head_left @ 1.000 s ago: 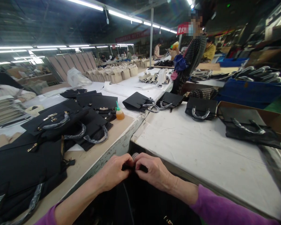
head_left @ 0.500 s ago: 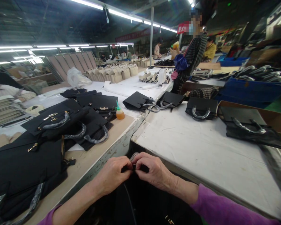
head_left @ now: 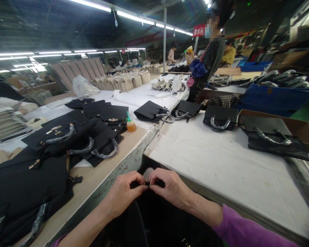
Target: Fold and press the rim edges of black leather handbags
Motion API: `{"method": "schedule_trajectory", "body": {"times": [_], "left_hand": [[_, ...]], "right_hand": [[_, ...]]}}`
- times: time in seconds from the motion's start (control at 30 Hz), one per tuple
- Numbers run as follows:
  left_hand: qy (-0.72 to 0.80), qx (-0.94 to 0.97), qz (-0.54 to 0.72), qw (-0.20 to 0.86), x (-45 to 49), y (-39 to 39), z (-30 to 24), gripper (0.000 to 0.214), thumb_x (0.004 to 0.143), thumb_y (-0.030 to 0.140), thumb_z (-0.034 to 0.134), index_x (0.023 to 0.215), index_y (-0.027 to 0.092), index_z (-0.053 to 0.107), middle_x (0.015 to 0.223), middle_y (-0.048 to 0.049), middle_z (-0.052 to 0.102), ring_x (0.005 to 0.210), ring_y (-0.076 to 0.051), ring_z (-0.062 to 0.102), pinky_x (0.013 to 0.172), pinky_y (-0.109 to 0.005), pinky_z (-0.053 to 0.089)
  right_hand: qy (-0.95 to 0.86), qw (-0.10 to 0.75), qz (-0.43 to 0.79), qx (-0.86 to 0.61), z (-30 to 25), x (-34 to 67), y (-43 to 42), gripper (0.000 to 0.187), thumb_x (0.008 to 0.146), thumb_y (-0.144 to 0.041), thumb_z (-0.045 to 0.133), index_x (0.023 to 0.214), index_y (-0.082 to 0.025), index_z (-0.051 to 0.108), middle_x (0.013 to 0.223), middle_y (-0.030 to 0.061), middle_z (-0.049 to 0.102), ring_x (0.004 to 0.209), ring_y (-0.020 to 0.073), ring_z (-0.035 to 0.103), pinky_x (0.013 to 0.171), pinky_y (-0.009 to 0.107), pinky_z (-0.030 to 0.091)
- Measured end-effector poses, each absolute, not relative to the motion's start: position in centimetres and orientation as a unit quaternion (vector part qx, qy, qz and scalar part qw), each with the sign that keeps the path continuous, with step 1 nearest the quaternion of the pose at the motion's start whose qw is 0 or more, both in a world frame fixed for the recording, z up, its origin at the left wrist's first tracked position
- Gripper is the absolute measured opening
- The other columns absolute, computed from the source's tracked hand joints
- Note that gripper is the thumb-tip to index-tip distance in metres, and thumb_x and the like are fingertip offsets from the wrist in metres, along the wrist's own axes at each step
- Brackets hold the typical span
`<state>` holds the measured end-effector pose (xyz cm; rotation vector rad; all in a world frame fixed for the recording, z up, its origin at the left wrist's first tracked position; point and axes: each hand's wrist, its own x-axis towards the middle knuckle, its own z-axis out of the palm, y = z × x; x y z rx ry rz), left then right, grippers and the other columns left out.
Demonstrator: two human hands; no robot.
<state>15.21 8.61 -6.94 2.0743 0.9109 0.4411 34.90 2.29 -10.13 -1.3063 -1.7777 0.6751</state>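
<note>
My left hand (head_left: 126,188) and my right hand (head_left: 167,187) meet just in front of my body, each pinching thumb against forefinger. Between the fingertips is the dark upper edge of a black bag (head_left: 154,219) that lies across my lap. Gold metal hardware (head_left: 185,242) shows on it at the bottom of the view, and a thin dark cord runs down its front. My fingers hide the exact part they grip. A round checkered patch of fabric (head_left: 148,174) appears just behind the fingertips.
Black handbags (head_left: 98,127) with plastic-wrapped handles are piled on the left table, beside a glue bottle (head_left: 131,125). More handbags (head_left: 220,118) stand along the back of the white table (head_left: 211,154). A blue bin (head_left: 278,99) and a person in stripes (head_left: 208,61) are beyond.
Both hands stay together, pinching the same edge, with the fingers shifted slightly. More of the checkered fabric shows. The whole view has moved a little.
</note>
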Motion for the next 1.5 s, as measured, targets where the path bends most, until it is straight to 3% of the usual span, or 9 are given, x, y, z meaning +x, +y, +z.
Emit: {"method": "schedule_trajectory", "body": {"times": [0.27,0.6,0.9,1.13,1.23,1.33,1.5], "left_hand": [[0.357,0.825,0.167,0.405,15.0,8.5,-6.3,0.007,0.081,0.013,0.066,0.084,0.02,0.065,0.091,-0.0001,0.071,0.085,-0.017,0.065,0.08,-0.027,0.048],[0.297,0.856,0.206,0.37,15.5,8.5,-6.9,0.016,0.081,0.005,0.062,0.078,0.019,0.069,0.094,0.0004,0.07,0.087,-0.014,0.065,0.082,-0.025,0.046],[0.393,0.823,0.167,0.374,15.9,8.2,-6.8,0.009,0.08,0.02,0.067,0.071,0.019,0.066,0.083,-0.0003,0.073,0.08,-0.019,0.067,0.077,-0.029,0.046],[0.435,0.774,0.166,0.429,15.7,8.3,-7.4,0.021,0.079,0.03,0.07,0.066,0.019,0.057,0.084,-0.0018,0.075,0.076,-0.02,0.066,0.07,-0.029,0.045],[0.424,0.748,0.171,0.481,15.6,8.8,-7.7,0.021,0.077,0.029,0.072,0.072,0.019,0.055,0.08,-0.0008,0.072,0.072,-0.017,0.063,0.066,-0.027,0.044],[0.397,0.699,0.168,0.571,15.5,9.5,-7.5,0.025,0.073,0.025,0.075,0.079,0.019,0.051,0.078,0.0009,0.069,0.071,-0.015,0.061,0.065,-0.025,0.043],[0.396,0.673,0.072,0.621,14.5,11.2,-6.5,0.026,0.068,0.024,0.078,0.086,0.016,0.062,0.078,0.0017,0.066,0.071,-0.013,0.058,0.065,-0.023,0.042]], "right_hand": [[-0.725,0.387,0.258,-0.508,-9.9,35.0,2.1,0.021,0.076,-0.003,0.067,0.088,-0.019,0.062,0.087,-0.0008,0.064,0.08,0.0143,0.06,0.075,0.025,0.046],[-0.714,0.405,0.267,-0.505,-10.4,35.2,2.4,0.018,0.075,-0.002,0.068,0.083,-0.018,0.064,0.084,-0.0006,0.065,0.079,0.0143,0.061,0.075,0.025,0.046],[-0.642,0.419,0.337,-0.547,-10.0,34.9,2.2,0.015,0.074,-0.009,0.07,0.084,-0.02,0.065,0.079,-0.0025,0.069,0.073,0.0149,0.063,0.07,0.026,0.048],[-0.618,0.416,0.376,-0.552,-9.6,34.9,2.1,0.013,0.075,-0.012,0.07,0.083,-0.019,0.065,0.08,-0.002,0.07,0.074,0.0149,0.064,0.071,0.025,0.048],[-0.635,0.383,0.37,-0.56,-8.7,35.0,2.1,0.013,0.076,-0.014,0.072,0.085,-0.019,0.066,0.081,-0.0014,0.07,0.075,0.0153,0.064,0.07,0.024,0.047],[-0.689,0.293,0.334,-0.573,-7.8,35.1,2.1,0.012,0.081,-0.026,0.074,0.091,-0.02,0.071,0.081,-0.0001,0.071,0.075,0.0166,0.063,0.068,0.025,0.044],[-0.727,0.203,0.315,-0.575,-7.6,35.1,2.6,0.017,0.09,-0.028,0.063,0.099,-0.027,0.077,0.071,-0.0022,0.068,0.064,0.0136,0.058,0.062,0.023,0.038]]}}
